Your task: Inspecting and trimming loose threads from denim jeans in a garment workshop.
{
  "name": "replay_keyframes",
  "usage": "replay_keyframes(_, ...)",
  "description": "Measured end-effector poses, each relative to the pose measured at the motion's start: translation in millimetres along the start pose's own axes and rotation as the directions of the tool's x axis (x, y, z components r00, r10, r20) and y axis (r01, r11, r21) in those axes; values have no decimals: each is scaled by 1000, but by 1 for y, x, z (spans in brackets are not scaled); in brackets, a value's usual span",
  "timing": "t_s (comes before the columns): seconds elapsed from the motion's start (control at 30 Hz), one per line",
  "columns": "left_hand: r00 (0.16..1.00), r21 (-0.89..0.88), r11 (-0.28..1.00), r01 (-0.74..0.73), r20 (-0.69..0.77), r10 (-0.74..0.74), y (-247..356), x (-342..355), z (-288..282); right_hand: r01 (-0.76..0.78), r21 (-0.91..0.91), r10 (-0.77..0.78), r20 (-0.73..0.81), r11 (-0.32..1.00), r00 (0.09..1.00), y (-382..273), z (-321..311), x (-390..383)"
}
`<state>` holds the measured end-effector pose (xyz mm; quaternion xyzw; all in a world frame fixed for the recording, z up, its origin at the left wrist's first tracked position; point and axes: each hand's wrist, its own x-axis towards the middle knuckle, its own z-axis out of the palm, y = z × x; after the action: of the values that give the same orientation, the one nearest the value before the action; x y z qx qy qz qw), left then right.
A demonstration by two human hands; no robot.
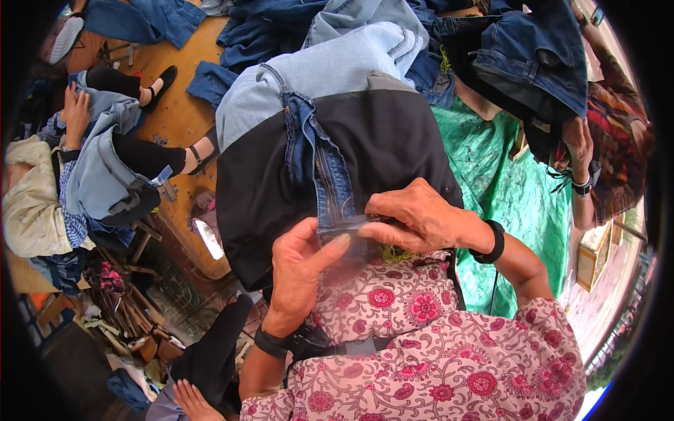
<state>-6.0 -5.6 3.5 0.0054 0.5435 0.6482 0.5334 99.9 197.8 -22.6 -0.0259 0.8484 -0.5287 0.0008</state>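
Across my lap lies a light-blue pair of jeans (316, 77) with a black lining (393, 133) spread over my knees. A dark-blue denim fly strip with a metal zipper (328, 172) runs down the middle towards me. My left hand (298, 263) is closed, its thumb and fingers pinching the strip's lower end. Close against it, my right hand (425, 221) is also closed, thumb against bent fingers. Something thin and greyish shows between the two hands, too blurred to name. Yellow-green threads (397, 254) hang below my right hand.
Heaps of blue jeans (260, 31) lie beyond my knees on a wooden table (186, 91). Green sheeting (505, 189) spreads to the right. A person at right holds dark jeans (526, 59); another at left handles light denim (105, 161). A third person's hand (196, 401) shows at lower left.
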Motion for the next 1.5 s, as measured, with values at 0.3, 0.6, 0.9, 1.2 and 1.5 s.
replay_keyframes(0.3, 1000, 24, 1000, -4, -19, 4, 0, -1, 2, 43, -8, -43, -102, 999, 994, 7, 11, -2)
replay_keyframes(0.6, 999, 39, 999, 2, -39, -1, 3, -1, 3, -158, 241, 193, -130, 958, 973, -7, -1, -5)
replay_keyframes(0.9, 999, 50, 998, -25, -23, 26, 1, 2, 2, -98, 30, 99, -27, 995, 995, -5, -5, -9)
replay_keyframes(1.2, 999, 73, 997, -20, -26, 22, 1, 3, 1, -67, 12, 67, 6, 998, 998, -3, -7, -6)
replay_keyframes(1.5, 1000, 60, 998, -16, -20, 18, -1, 3, -1, -63, 56, 63, 11, 996, 998, -4, -6, -3)
